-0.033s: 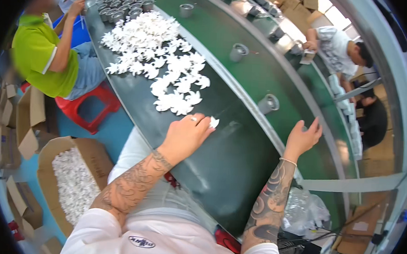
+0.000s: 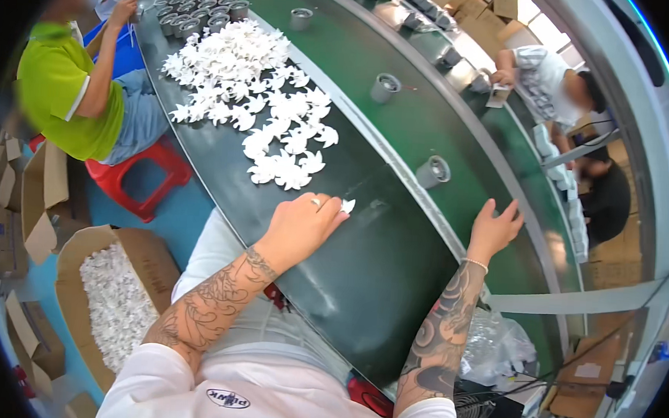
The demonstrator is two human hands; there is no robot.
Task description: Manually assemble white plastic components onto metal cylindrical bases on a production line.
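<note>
My left hand [image 2: 303, 226] is closed over the dark work surface [image 2: 345, 286], pinching a small white curved plastic piece [image 2: 348, 206] between thumb and fingers. Just beyond it lies a spread of matching white pointed pieces [image 2: 287, 168], which thickens into a heap [image 2: 233, 57] farther off. Out to the right, my right hand [image 2: 496, 228] hovers above the green conveyor belt [image 2: 457, 209], its fingers spread and nothing in them. The closest thing to it is a grey cup [image 2: 433, 172] on the belt. Two more grey cups [image 2: 385, 88] stand farther up the belt.
Several grey cups [image 2: 201, 9] cluster at the far left. A co-worker in a green shirt [image 2: 73, 93] sits on a red stool [image 2: 149, 178]. An open carton [image 2: 107, 295] of white pieces stands at my left. A metal rail [image 2: 412, 191] separates table and belt. Other people work across the belt.
The whole scene sits slightly farther left in the picture. Both hands keep nearly the same pose, the left still pinching the white piece.
</note>
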